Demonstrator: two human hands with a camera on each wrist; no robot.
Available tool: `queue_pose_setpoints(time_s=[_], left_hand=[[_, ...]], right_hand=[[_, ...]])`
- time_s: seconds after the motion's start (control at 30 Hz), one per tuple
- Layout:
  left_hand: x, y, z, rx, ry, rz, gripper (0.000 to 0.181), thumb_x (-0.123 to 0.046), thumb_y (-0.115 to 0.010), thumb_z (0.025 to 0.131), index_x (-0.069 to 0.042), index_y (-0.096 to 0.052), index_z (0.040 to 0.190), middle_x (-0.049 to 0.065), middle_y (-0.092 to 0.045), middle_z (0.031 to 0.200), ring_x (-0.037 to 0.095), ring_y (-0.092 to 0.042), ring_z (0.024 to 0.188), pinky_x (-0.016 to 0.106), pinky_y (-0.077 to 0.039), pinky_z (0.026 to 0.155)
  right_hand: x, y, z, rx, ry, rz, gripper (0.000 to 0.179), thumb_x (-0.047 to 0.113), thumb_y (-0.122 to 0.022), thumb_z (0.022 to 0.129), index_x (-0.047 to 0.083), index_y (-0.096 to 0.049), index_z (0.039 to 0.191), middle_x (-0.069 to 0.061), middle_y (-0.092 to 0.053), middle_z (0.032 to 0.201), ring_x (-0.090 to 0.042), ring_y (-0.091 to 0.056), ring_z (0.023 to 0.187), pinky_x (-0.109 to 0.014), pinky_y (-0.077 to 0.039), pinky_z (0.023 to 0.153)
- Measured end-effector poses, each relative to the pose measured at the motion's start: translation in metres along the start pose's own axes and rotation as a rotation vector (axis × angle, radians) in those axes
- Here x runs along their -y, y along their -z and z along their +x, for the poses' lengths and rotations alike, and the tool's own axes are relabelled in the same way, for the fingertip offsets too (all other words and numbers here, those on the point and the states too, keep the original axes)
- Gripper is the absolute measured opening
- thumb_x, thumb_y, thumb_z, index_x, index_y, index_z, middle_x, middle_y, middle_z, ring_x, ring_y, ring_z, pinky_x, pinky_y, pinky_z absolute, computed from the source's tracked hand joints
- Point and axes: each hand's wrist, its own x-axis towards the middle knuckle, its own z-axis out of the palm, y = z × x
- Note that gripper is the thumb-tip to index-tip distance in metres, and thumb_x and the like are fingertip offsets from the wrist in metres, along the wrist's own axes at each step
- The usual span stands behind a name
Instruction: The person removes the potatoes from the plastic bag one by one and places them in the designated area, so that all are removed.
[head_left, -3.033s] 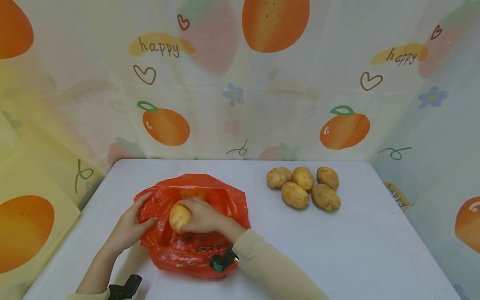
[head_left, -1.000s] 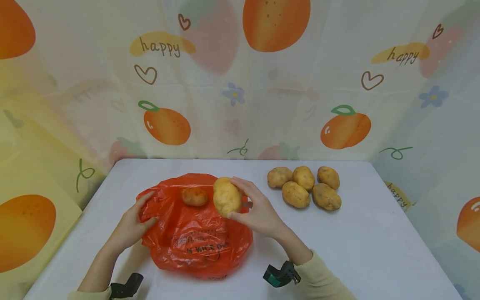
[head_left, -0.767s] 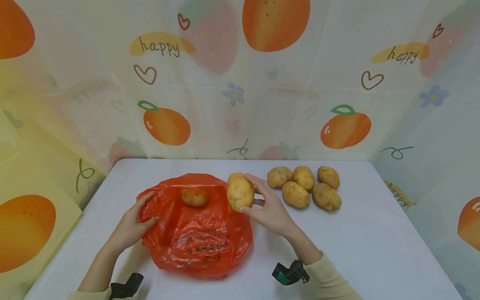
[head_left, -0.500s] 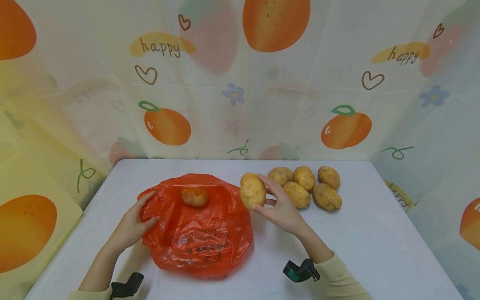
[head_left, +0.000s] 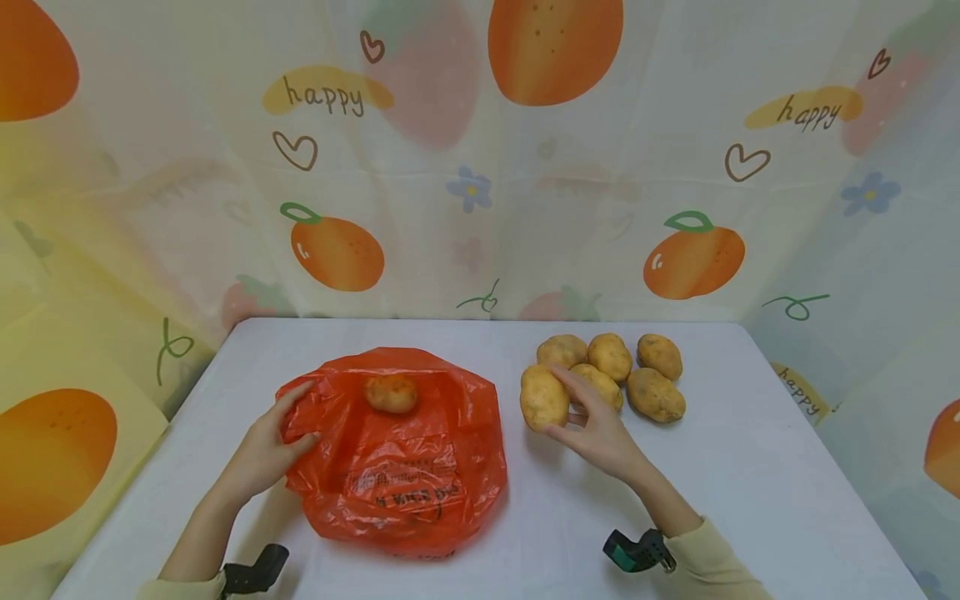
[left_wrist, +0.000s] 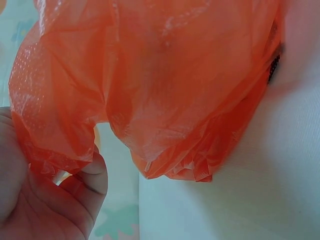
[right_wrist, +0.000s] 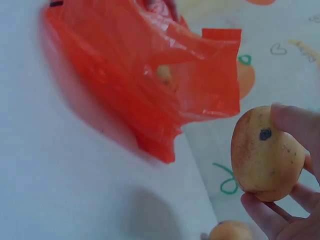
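Note:
A red plastic bag (head_left: 405, 475) lies with its mouth spread on the table, and one potato (head_left: 391, 393) shows inside it. My left hand (head_left: 258, 454) grips the bag's left edge; in the left wrist view its fingers (left_wrist: 92, 175) curl round the thin plastic. To the right of the bag, my right hand (head_left: 600, 433) holds another potato (head_left: 544, 398) between thumb and fingers. The right wrist view shows a dark spot on this held potato (right_wrist: 267, 155). It overlaps the front left of a potato group in the head view.
Several potatoes (head_left: 656, 395) sit together at the back right of the white table (head_left: 720, 492). A curtain (head_left: 555, 200) printed with fruit hangs behind the table's far edge. Each wrist wears a small black camera (head_left: 637, 552).
My right hand has lifted a potato out of the bag and carried it right, then lower, beside the other potatoes. My left hand has stayed on the bag's edge.

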Motion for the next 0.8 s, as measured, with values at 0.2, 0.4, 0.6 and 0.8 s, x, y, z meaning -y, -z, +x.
queue_pose_setpoints(time_s=[0.2, 0.4, 0.6, 0.8], left_hand=[[-0.001, 0.0, 0.0, 0.005, 0.011, -0.009, 0.073, -0.012, -0.063, 0.086, -0.02, -0.023, 0.146, 0.021, -0.042, 0.132, 0.036, -0.052, 0.106, 0.035, -0.056, 0.071], [-0.001, -0.001, -0.001, 0.004, 0.005, -0.018, 0.073, -0.01, -0.063, 0.085, -0.019, -0.022, 0.146, 0.022, -0.041, 0.132, 0.037, -0.051, 0.106, 0.036, -0.056, 0.072], [-0.001, -0.001, -0.001, 0.0, 0.003, -0.01, 0.073, -0.009, -0.062, 0.085, -0.018, -0.022, 0.146, 0.022, -0.041, 0.132, 0.038, -0.051, 0.107, 0.038, -0.056, 0.073], [-0.001, -0.001, -0.001, 0.0, 0.001, -0.01, 0.073, -0.01, -0.063, 0.086, -0.019, -0.023, 0.146, 0.022, -0.042, 0.132, 0.037, -0.051, 0.106, 0.037, -0.056, 0.073]], right_hand=[[-0.012, 0.007, -0.012, 0.001, -0.015, -0.047, 0.072, 0.024, -0.072, 0.08, 0.016, -0.035, 0.141, -0.009, -0.031, 0.144, -0.032, -0.04, 0.126, -0.04, -0.049, 0.089], [-0.023, 0.01, -0.024, 0.007, -0.011, -0.059, 0.072, 0.015, -0.073, 0.078, 0.013, -0.036, 0.14, -0.012, -0.033, 0.141, -0.035, -0.049, 0.115, -0.036, -0.052, 0.085], [-0.037, 0.011, -0.032, 0.002, -0.006, -0.096, 0.072, 0.015, -0.074, 0.077, 0.012, -0.037, 0.138, -0.014, -0.035, 0.138, -0.035, -0.046, 0.117, -0.037, -0.052, 0.084], [-0.045, 0.011, -0.036, -0.011, 0.024, -0.159, 0.073, 0.01, -0.076, 0.074, 0.009, -0.038, 0.137, -0.014, -0.037, 0.137, -0.034, -0.046, 0.118, -0.036, -0.052, 0.084]])
